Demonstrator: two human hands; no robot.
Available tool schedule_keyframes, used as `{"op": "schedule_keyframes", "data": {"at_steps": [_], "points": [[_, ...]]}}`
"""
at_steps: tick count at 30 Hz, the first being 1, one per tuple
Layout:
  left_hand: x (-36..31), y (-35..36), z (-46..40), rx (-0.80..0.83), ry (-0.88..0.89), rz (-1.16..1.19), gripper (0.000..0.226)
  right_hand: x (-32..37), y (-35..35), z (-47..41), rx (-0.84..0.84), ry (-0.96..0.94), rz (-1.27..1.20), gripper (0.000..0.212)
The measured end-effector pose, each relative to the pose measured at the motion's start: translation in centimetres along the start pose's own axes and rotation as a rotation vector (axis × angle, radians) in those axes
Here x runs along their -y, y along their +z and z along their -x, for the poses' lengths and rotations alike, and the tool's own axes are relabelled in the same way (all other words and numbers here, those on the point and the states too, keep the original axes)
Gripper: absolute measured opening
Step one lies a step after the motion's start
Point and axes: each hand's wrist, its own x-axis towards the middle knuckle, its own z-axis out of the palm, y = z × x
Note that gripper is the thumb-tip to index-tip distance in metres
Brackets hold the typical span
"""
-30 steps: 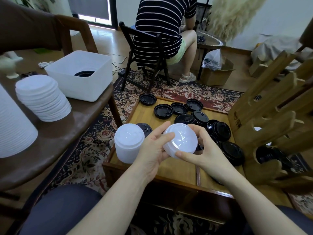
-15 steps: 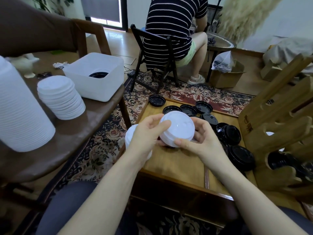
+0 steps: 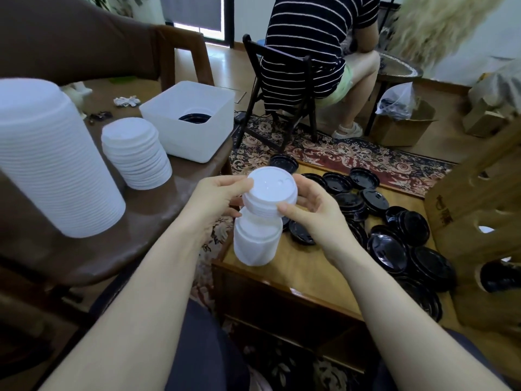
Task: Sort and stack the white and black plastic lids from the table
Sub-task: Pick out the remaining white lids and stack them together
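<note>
Both hands hold a small stack of white lids (image 3: 270, 193) just above a taller white lid stack (image 3: 256, 244) standing on the low wooden table (image 3: 296, 277). My left hand (image 3: 214, 198) pinches the held stack's left rim. My right hand (image 3: 313, 213) grips its right side with thumb and fingers. Several black lids (image 3: 389, 230) lie scattered and overlapping across the table to the right. On the brown side table (image 3: 146, 221) stand a medium white lid stack (image 3: 136, 156) and a very tall one (image 3: 48, 165).
A white square bin (image 3: 191, 119) with black lids (image 3: 194, 118) inside sits at the side table's back. A wooden rack (image 3: 479, 198) rises at the right. A person in a striped shirt (image 3: 310, 46) sits on a dark chair (image 3: 279, 88) beyond the patterned rug (image 3: 352, 156).
Both hands carried the white lids left and a little up, bringing them over the standing white stack. The view swung left, showing more of the side table.
</note>
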Motion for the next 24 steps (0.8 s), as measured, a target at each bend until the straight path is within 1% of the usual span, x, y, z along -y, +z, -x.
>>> {"op": "schedule_keyframes", "data": {"at_steps": [3, 4, 5, 7, 8, 9, 12, 14, 16, 20, 23, 24], "points": [[0.3, -0.2, 0.0, -0.001, -0.027, 0.033, 0.029, 0.1, 0.5, 0.0, 0.073, -0.009, 0.045, 0.082], [0.4, -0.3, 0.0, 0.005, -0.033, 0.033, 0.035, 0.1, 0.7, 0.0, 0.088, -0.031, 0.113, 0.089], [0.5, -0.3, 0.0, 0.016, -0.035, 0.025, 0.035, 0.0, 1.0, 0.0, 0.089, -0.061, 0.204, 0.096], [0.5, -0.4, 0.1, 0.04, -0.028, 0.004, 0.022, -0.3, 1.4, 0.0, 0.084, -0.124, 0.325, 0.107], [0.5, -0.4, 0.2, 0.047, -0.025, 0.0, 0.014, -0.4, 1.5, -0.1, 0.086, -0.151, 0.35, 0.111], [0.4, -0.4, 0.2, 0.056, -0.02, -0.001, 0.011, -0.6, 1.6, -0.2, 0.088, -0.181, 0.377, 0.113], [0.3, -0.5, 0.3, 0.096, -0.019, -0.009, 0.01, -0.9, 1.7, -0.6, 0.047, -0.249, 0.493, 0.109], [0.2, -0.7, 0.2, 0.132, -0.012, -0.032, 0.009, -0.9, 1.5, -0.6, 0.036, -0.245, 0.526, 0.102], [0.2, -1.0, 0.2, 0.158, -0.009, -0.059, 0.011, -0.8, 1.4, -0.6, 0.072, -0.223, 0.499, 0.098], [0.3, -1.6, 0.1, 0.207, 0.003, -0.089, 0.021, -0.7, 1.5, -0.6, 0.116, -0.219, 0.465, 0.092], [1.1, -1.7, 0.1, 0.231, 0.076, -0.118, 0.021, -0.7, 1.6, -0.5, 0.118, -0.232, 0.467, 0.084], [1.6, -1.8, 0.1, 0.248, 0.101, -0.108, 0.024, -0.7, 1.7, -0.6, 0.112, -0.231, 0.462, 0.083]]}}
